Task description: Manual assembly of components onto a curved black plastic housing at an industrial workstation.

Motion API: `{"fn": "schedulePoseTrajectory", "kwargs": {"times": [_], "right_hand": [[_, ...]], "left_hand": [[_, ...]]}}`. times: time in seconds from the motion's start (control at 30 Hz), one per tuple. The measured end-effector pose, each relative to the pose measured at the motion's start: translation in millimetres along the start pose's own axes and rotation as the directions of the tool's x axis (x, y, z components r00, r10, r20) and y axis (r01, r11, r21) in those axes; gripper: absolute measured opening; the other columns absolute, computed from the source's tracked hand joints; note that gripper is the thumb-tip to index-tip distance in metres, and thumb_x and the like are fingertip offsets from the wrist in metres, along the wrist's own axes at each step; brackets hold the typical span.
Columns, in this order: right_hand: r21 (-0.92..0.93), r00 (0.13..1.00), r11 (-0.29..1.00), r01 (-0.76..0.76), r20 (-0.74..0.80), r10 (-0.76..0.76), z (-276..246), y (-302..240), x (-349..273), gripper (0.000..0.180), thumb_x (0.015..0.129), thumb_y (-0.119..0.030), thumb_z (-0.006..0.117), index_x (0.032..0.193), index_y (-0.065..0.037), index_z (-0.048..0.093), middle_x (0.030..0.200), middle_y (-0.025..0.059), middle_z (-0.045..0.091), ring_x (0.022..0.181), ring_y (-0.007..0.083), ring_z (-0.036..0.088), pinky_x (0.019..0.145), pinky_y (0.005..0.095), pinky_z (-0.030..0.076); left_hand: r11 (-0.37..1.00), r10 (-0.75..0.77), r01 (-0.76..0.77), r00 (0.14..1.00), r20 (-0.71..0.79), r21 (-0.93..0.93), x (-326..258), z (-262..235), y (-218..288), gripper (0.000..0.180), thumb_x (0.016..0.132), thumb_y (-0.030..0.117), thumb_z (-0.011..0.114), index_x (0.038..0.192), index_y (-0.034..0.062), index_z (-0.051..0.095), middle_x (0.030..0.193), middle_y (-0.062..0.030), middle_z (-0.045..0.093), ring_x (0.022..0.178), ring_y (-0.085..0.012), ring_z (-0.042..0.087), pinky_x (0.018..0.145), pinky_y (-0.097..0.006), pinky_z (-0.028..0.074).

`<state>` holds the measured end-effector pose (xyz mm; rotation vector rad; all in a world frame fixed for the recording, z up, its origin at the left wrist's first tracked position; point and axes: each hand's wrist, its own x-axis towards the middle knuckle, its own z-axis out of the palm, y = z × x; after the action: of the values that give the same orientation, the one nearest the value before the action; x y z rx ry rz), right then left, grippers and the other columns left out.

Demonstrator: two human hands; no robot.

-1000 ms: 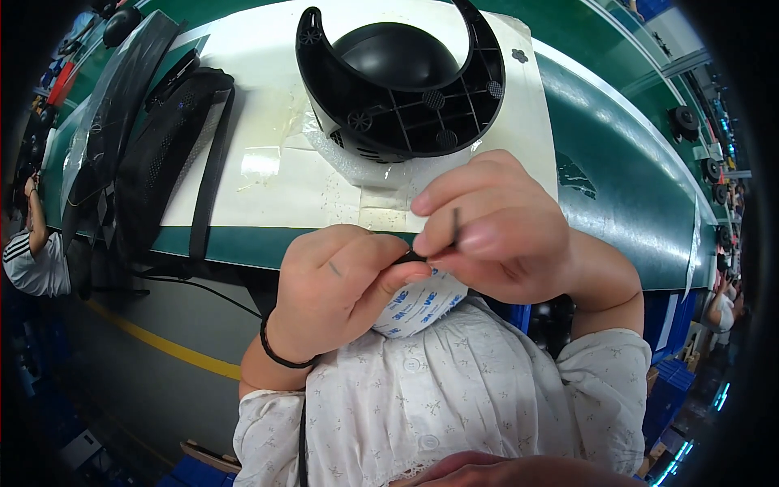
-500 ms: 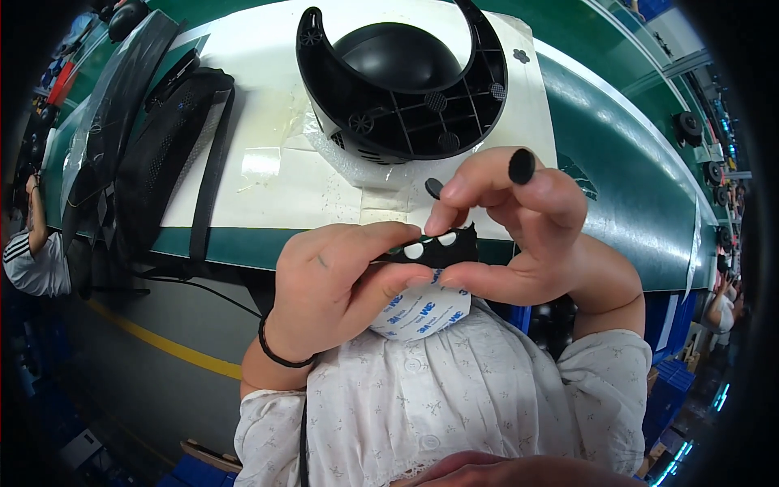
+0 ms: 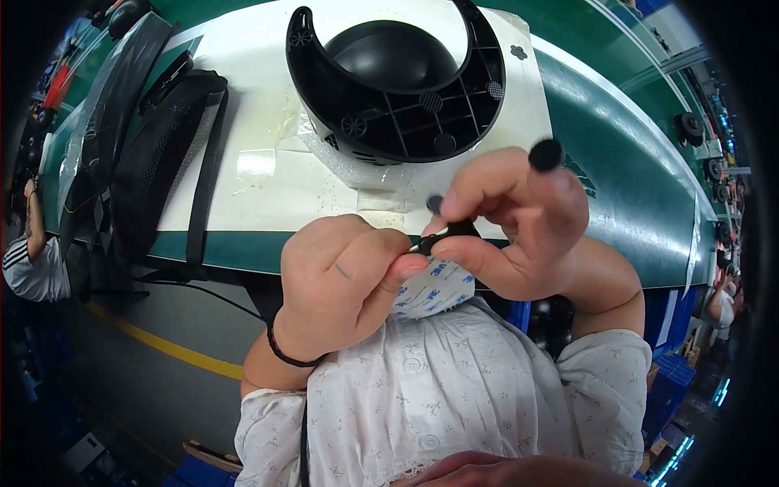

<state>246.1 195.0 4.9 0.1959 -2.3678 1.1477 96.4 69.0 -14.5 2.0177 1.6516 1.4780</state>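
Black pad (image 3: 546,154); black base (image 3: 398,81); green bench (image 3: 625,138)

black base (image 3: 398,89) blocks ahead, white mat (image 3: 243,187) open left

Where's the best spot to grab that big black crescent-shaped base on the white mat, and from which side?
Probably grip the black crescent base by one curved horn, such as the left tip, coming from above. It lies underside up on the white mat, so its thin outer rim stands exposed there, while the middle is a smooth dome that gives little purchase.
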Motion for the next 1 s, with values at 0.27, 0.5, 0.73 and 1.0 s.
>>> {"fn": "schedulePoseTrajectory", "kwargs": {"times": [0.27,0.5,0.73,1.0], "right_hand": [[-0.109,0.961,0.955,0.277,0.012,-0.277,-2,0,9,0.068,0.064,0.006,0.069,0.121,-0.012,0.036,0.108,0.0116,0.047,0.075,0.0242,0.059,0.060,0.0310,0.037],[-0.073,0.990,0.997,-0.002,0.139,0.012,7,-24,2,0.062,0.063,-0.056,0.062,0.101,-0.009,0.048,0.079,0.0041,0.053,0.065,0.0171,0.051,0.054,0.0323,0.029],[0.318,0.942,0.928,-0.193,0.324,0.085,3,-21,20,0.051,0.072,-0.043,0.063,0.103,-0.006,0.049,0.083,0.0081,0.052,0.063,0.0150,0.051,0.050,0.0246,0.034],[0.185,0.968,0.957,0.225,-0.157,-0.197,-9,8,58,0.096,0.064,0.016,0.058,0.137,-0.022,0.008,0.120,0.0179,0.034,0.067,0.0151,0.053,0.053,0.0212,0.047]], "left_hand": [[0.996,0.074,-0.073,0.997,-0.010,0.050,2,-1,1,0.017,0.065,0.014,0.070,0.069,0.0056,0.055,0.051,-0.0028,0.046,0.043,-0.0187,0.044,0.040,-0.029,0.033],[0.992,-0.045,0.061,0.988,0.145,-0.109,-6,-8,-6,0.014,0.069,0.012,0.067,0.071,0.0058,0.055,0.054,-0.0047,0.049,0.046,-0.0202,0.047,0.042,-0.029,0.036],[0.957,-0.083,0.147,0.965,0.250,-0.250,-7,-21,-11,0.013,0.071,0.016,0.066,0.072,0.0054,0.058,0.056,-0.0060,0.051,0.049,-0.0209,0.050,0.044,-0.029,0.038],[0.999,-0.048,0.048,0.999,-0.008,-0.001,-7,-17,-17,0.015,0.067,0.015,0.070,0.072,0.0060,0.059,0.078,-0.0091,0.055,0.052,-0.0165,0.050,0.043,-0.025,0.036]]}}
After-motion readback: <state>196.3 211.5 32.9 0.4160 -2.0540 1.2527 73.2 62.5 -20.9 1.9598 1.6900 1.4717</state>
